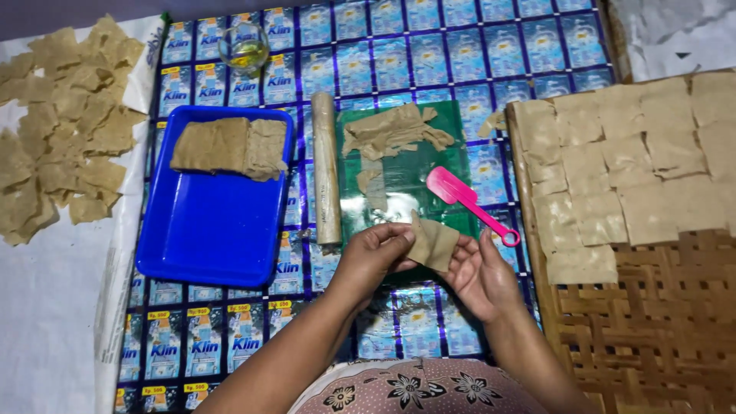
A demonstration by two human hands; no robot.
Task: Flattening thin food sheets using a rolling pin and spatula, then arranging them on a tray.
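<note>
A thin tan square of dough is held between both my hands just above the near edge of a green mat. My left hand pinches its left edge with thumb and fingers. My right hand lies palm up under its right side. On the green mat behind lie several torn dough strips and a pink plastic scraper. A wooden rolling pin lies along the mat's left side.
A blue tray at the left holds a stack of dough sheets. A woven bamboo rack at the right carries several dough squares. More pieces lie on white cloth at far left. A glass bowl of liquid stands at the back.
</note>
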